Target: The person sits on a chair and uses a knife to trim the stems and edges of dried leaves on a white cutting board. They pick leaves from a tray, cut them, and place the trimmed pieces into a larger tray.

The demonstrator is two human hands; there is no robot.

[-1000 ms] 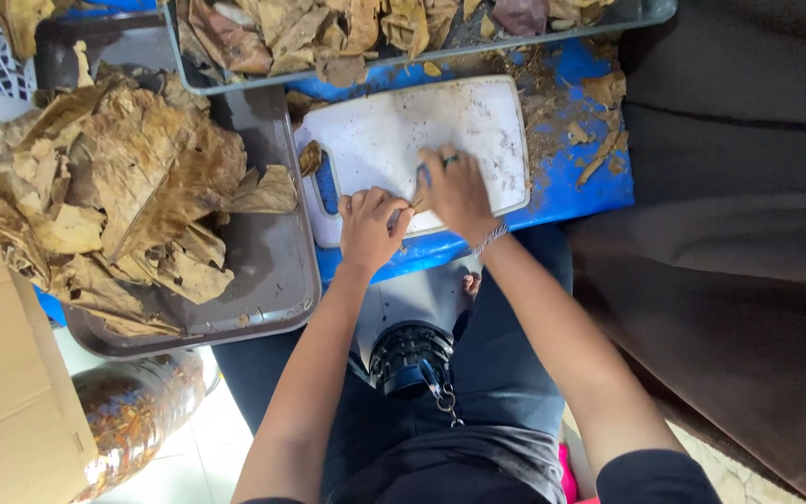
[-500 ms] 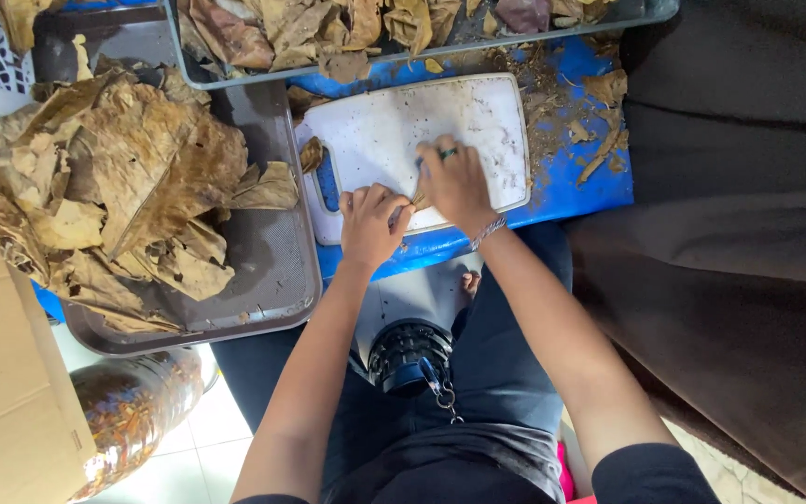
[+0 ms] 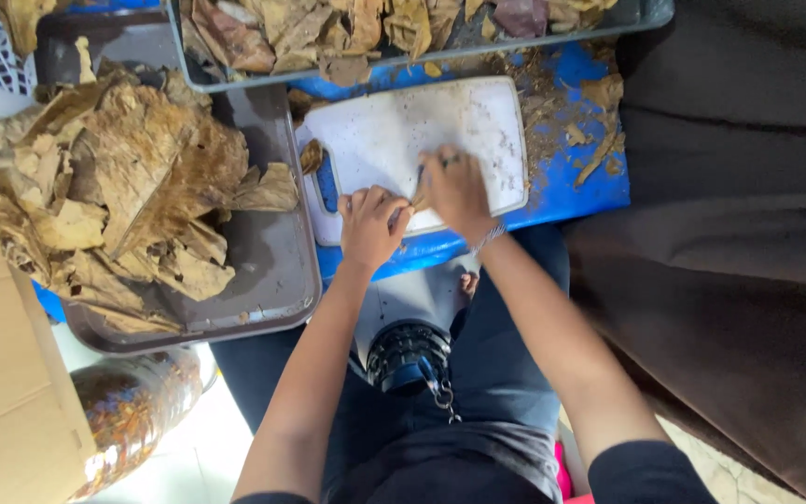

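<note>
You have a white cutting board [image 3: 394,140] speckled with brown crumbs on a bright blue worktop [image 3: 571,187], tan and brown dried leaves [image 3: 132,187] heaped on a dark grey tray [image 3: 268,271], and a plain brown cardboard box [image 3: 2,392] beside it.

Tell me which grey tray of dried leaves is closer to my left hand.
The grey tray left of the white cutting board, heaped with large tan leaves. Its edge lies beside your left hand; the other tray sits beyond the board.
</note>
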